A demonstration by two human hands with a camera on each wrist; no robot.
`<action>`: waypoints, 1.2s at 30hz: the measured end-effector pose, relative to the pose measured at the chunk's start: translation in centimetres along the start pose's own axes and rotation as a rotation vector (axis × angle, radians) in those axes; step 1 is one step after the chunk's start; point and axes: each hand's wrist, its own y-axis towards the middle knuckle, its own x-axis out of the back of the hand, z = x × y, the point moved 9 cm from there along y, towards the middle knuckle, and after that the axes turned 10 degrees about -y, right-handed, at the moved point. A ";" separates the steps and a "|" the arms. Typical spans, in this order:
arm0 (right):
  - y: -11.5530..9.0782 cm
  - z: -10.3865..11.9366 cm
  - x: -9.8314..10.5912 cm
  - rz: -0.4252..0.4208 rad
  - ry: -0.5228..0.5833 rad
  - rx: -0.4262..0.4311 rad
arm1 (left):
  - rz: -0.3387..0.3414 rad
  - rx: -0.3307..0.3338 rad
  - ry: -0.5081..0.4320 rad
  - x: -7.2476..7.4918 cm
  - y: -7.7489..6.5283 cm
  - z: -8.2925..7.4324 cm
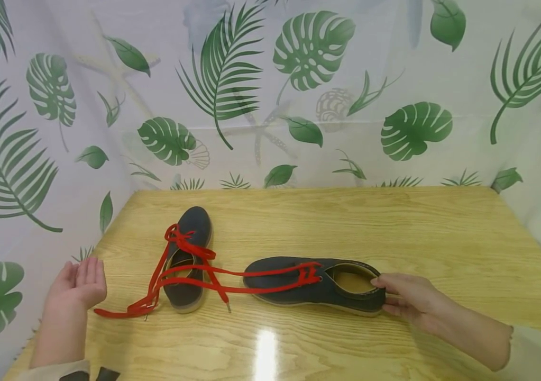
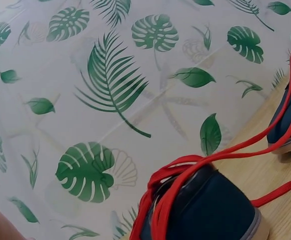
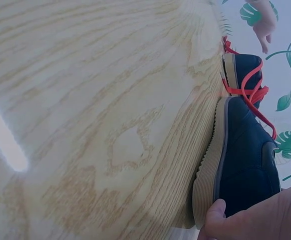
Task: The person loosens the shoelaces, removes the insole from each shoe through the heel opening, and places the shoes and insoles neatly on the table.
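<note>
A navy lace-up shoe [image 1: 329, 292] lies on the table with its toe pointing left. At its heel my right hand [image 1: 415, 302] grips the back rim, the thumb low near the sole in the right wrist view. From its eyelets, two strands of red lace [image 1: 256, 290] stretch left across a second navy shoe [image 1: 188, 294], which points away from me. That second shoe carries its own red lace, looped over the tongue. My left hand [image 1: 77, 286] is raised left of it, palm up with fingers relaxed, holding nothing; only a bit of skin shows in the left wrist view.
The wooden table [image 1: 346, 222] is backed and flanked by a white cloth [image 1: 251, 174] with green leaf prints. Lace ends with metal tips trail on the wood around the left shoe. A bright reflection lies on the table's near part.
</note>
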 end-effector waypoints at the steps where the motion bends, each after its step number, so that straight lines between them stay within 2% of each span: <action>1: 0.0 0.0 0.0 -0.001 -0.002 -0.002 | 0.009 0.000 0.009 -0.1 0.0 0.3; 6: 0.1 0.0 0.1 -0.001 0.000 -0.005 | 0.057 0.004 0.096 -0.2 0.0 2.4; 11: 0.2 0.1 0.0 0.010 0.018 -0.012 | 0.076 -0.003 0.202 0.1 -0.2 4.7; 18: 0.3 0.2 0.0 0.013 0.039 -0.021 | 0.117 0.018 0.292 0.5 -0.5 8.0; 26: 0.4 0.2 0.0 0.008 0.028 -0.010 | 0.171 0.051 0.425 0.5 -0.3 12.8; 31: 0.5 0.1 0.1 -0.010 0.013 -0.014 | 0.188 0.067 0.518 1.1 -0.1 15.8; 36: 0.4 0.1 0.1 -0.017 0.018 -0.018 | 0.243 0.094 0.613 1.7 0.4 18.7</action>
